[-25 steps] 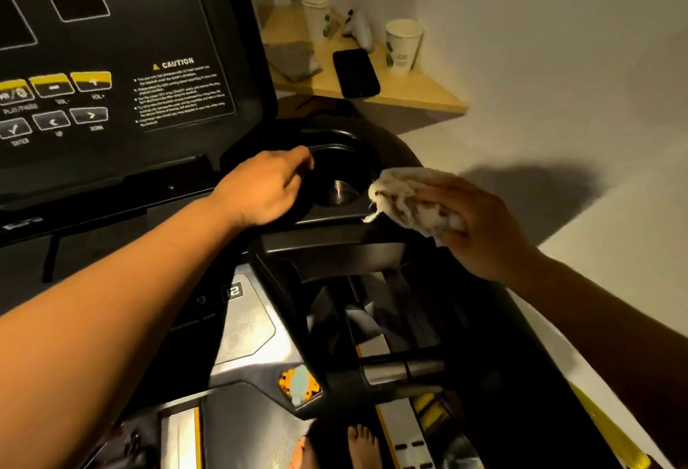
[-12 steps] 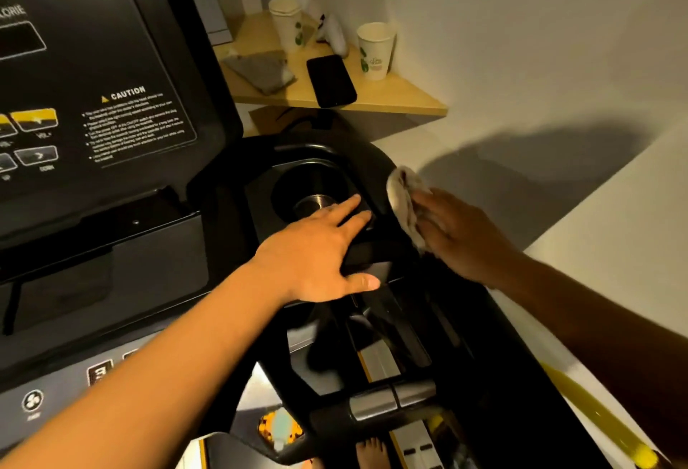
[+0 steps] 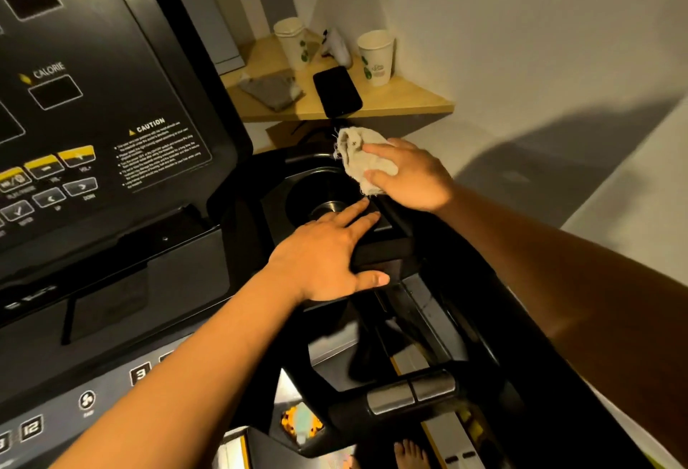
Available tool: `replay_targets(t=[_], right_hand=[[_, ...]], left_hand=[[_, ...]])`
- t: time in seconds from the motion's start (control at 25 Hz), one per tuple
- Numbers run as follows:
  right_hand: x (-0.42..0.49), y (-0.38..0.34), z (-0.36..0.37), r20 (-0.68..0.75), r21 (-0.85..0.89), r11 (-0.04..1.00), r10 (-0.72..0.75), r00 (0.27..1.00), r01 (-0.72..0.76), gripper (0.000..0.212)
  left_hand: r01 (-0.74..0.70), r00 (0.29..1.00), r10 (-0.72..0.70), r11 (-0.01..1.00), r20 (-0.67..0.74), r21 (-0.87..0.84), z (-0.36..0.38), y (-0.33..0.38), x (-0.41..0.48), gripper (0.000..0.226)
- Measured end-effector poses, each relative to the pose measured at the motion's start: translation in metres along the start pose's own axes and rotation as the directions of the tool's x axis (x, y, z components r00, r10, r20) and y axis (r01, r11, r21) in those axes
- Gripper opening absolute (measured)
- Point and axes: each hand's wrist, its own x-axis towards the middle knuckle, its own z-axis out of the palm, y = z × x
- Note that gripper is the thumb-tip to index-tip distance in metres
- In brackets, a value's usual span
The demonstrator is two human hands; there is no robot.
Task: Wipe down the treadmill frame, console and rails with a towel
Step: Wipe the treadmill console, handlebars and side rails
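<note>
Centre frame, slightly up: I see the towel (image 3: 363,163), pale and crumpled, bunched in the right hand (image 3: 411,180), fingers closed on it, pressed at the far rim of the treadmill's round cup holder (image 3: 316,194). The left hand (image 3: 327,258) lies open and flat, palm down, on the black frame just below the cup holder, w/ fingertips at its near edge and thumb over the front lip. Left half of frame: the console (image 3: 93,114), dark, w/ yellow buttons. Upper centre: a wooden shelf (image 3: 405,101) w/ two paper cups (image 3: 376,57), a black phone (image 3: 337,96) and a grey cloth (image 3: 273,90).
</note>
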Motion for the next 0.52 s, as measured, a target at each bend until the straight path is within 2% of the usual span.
replay_targets(t=[0.08, 0.16, 0.32, 0.52], right_hand=[[-0.043, 0.017, -0.01, 0.021, 0.067, 0.997, 0.023, 1.0, -0.024, 0.049], [-0.094, 0.025, -0.025, 0.078, 0.036, 0.999, 0.03, 0.997, -0.033, 0.05], [-0.185, 0.018, -0.043, 0.026, -0.05, 0.99, -0.13, 0.991, 0.132, 0.047], [-0.13, 0.017, -0.038, 0.108, -0.026, 0.996, -0.084, 0.991, 0.087, 0.045]], left_hand=[[0.01, 1.0, -0.01, 1.0, -0.004, 0.009, 0.0, 0.001, 0.0, 0.095], [0.022, 1.0, -0.022, 0.999, -0.012, 0.031, 0.002, 0.002, 0.0, 0.095], [0.033, 0.999, -0.032, 0.999, -0.016, 0.033, 0.003, 0.003, 0.0, 0.094], [0.039, 0.999, -0.038, 0.998, -0.019, 0.039, 0.002, 0.004, 0.0, 0.094]])
